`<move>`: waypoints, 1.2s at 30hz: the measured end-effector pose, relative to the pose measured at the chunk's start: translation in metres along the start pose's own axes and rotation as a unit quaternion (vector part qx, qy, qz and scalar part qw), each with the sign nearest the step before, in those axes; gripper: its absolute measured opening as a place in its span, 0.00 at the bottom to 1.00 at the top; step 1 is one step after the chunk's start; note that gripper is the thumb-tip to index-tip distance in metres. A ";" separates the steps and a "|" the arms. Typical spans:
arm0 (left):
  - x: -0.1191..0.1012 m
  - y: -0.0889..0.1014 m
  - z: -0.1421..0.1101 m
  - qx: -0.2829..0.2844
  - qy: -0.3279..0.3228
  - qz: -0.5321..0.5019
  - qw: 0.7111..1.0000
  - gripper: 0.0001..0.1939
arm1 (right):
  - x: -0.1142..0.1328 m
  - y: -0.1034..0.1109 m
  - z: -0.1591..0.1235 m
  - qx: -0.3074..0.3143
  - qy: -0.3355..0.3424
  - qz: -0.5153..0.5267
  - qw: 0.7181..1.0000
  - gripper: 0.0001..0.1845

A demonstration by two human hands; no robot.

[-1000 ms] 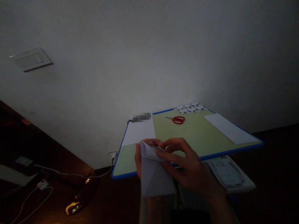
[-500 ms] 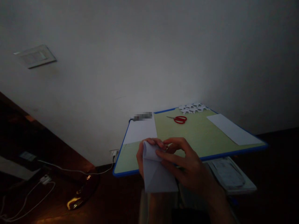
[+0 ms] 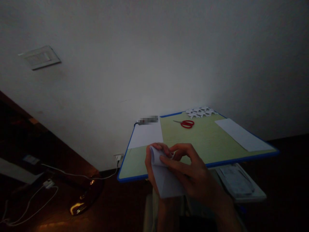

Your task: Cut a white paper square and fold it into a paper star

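A white sheet of paper (image 3: 166,182) is held up in front of the table's near edge, its upper end folded over toward me. My left hand (image 3: 150,161) grips it from behind and along its left side, fingers curled over the top. With thumb and fingertips, my right hand (image 3: 190,167) pinches the folded part at its right side. Both hands are closed on the same paper. Part of the sheet's right side is hidden behind my right hand. Red-handled scissors (image 3: 187,123) lie on the table beyond my hands.
The green tabletop (image 3: 200,138) has a blue edge. Several small folded white paper pieces (image 3: 201,111) lie at the back. A white paper strip (image 3: 243,133) is at right, a white sheet (image 3: 146,137) at left. Below the table sits a paper stack (image 3: 238,180). A white cable (image 3: 77,176) runs to a wall socket (image 3: 118,157).
The paper has tilted slightly, its lower left corner shifting right. Both hands keep hold of it, my left hand turning a little with it. The whole view has shifted slightly.
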State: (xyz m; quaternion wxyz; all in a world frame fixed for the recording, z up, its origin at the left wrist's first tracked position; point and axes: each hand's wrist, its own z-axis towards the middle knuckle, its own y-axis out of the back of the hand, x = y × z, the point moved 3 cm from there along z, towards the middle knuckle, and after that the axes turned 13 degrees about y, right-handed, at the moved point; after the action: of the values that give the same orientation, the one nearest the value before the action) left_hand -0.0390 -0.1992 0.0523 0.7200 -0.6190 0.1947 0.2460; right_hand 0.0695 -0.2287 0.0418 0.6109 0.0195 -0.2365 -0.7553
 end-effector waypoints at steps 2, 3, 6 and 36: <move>0.001 -0.003 -0.003 -0.015 -0.009 0.000 1.000 0.17 | 0.001 -0.001 0.000 0.005 0.004 0.002 1.000 0.26; 0.001 -0.004 -0.005 -0.020 -0.009 0.000 1.000 0.17 | 0.001 -0.002 0.000 0.006 0.006 0.002 1.000 0.27; 0.001 -0.006 -0.007 -0.029 -0.002 -0.016 0.999 0.17 | 0.001 -0.002 -0.001 0.006 0.013 -0.005 1.000 0.27; -0.008 -0.002 -0.008 -0.069 -0.075 0.094 0.990 0.19 | 0.024 0.000 0.009 0.108 0.001 0.017 0.994 0.42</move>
State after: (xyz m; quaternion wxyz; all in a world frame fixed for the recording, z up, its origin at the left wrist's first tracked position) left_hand -0.0437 -0.2082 0.0575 0.6623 -0.6256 0.1796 0.3711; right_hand 0.0607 -0.2476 0.0560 0.6183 0.0822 -0.3158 -0.7150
